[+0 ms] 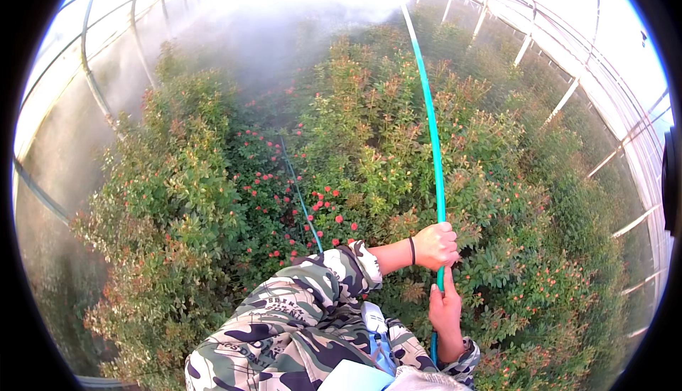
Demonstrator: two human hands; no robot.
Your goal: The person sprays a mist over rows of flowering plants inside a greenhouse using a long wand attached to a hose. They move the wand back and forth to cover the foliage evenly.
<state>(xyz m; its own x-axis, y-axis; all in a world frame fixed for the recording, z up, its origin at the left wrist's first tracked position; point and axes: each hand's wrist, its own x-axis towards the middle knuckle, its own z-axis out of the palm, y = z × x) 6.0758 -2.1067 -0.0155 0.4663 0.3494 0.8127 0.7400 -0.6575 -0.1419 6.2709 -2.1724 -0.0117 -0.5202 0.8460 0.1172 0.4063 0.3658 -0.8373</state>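
Note:
A green hose (434,135) rises past my body and stretches away over the plants, its far end lost in white glare and mist. My left hand (436,245), with a dark band on the wrist, wraps around the hose in a fist. Just below it, my right hand (446,308) also grips the hose, thumb and a finger pointing up along it. Both sleeves are camouflage cloth. Below my right hand, the hose runs down beside my right sleeve.
Leafy rose bushes (373,161) with buds surround me. Red blooms (325,204) line a lower strip, where a thin blue-green hose (298,191) lies. Mist (277,34) drifts ahead. Curved greenhouse frame poles (88,66) stand at the left, slanted ones (565,98) at the right.

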